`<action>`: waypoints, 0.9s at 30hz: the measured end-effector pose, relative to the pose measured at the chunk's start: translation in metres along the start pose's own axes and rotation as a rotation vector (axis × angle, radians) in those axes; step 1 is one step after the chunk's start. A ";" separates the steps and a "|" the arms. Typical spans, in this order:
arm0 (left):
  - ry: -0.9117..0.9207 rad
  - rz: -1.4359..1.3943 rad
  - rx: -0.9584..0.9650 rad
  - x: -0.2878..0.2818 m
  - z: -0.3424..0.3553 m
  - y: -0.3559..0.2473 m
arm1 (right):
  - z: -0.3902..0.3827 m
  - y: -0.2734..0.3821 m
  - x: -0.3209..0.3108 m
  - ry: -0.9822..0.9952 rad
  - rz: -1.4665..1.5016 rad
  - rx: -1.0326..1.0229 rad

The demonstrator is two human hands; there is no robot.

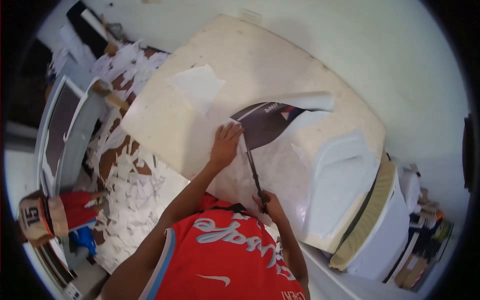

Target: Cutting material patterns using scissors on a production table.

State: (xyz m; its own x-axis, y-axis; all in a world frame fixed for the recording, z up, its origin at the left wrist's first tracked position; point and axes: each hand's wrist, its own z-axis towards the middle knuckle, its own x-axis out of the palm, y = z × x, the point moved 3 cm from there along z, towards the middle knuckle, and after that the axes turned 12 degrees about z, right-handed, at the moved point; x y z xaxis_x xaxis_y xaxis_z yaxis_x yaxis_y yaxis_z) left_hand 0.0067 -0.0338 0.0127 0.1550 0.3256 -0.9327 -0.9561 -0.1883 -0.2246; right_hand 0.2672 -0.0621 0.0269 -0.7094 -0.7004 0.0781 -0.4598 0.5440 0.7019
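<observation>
A dark printed sheet (262, 130) with a pale, curled far end lies on a large cream tabletop (162, 115). My left hand (226, 142) lies on its left end with fingers out flat, over a small white edge. My right hand (265, 200) grips a long dark tool (254, 172), which looks like scissors, angled up to the sheet's near edge. Its tip is too small to make out clearly. A loose white piece (197, 85) lies beyond my left hand, and a larger pale cut sheet (340, 185) lies to the right.
Heaps of white scraps (125, 200) lie left of the table. Another person (60, 215) is at the lower left, beside curved panels (65, 125). A padded white panel (370, 225) and stacked boxes (420, 260) stand at the right. A wall runs behind the table.
</observation>
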 end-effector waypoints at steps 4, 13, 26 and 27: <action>-0.020 -0.023 -0.027 -0.002 -0.004 0.005 | 0.009 0.012 0.006 -0.047 0.060 -0.020; -0.061 -0.077 -0.035 -0.003 -0.002 0.009 | 0.026 0.029 0.020 -0.100 0.003 -0.044; -0.091 0.075 -0.239 0.002 -0.005 0.012 | 0.024 0.044 0.009 -0.110 -0.034 -0.048; -0.094 0.073 -0.250 0.002 -0.004 0.012 | 0.027 0.045 0.007 -0.106 -0.045 -0.047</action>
State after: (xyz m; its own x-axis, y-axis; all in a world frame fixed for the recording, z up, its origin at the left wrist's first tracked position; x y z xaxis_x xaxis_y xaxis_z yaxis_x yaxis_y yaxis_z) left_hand -0.0037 -0.0396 0.0072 0.0528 0.3848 -0.9215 -0.8713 -0.4332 -0.2308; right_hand 0.2269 -0.0298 0.0401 -0.7422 -0.6696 -0.0275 -0.4686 0.4891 0.7356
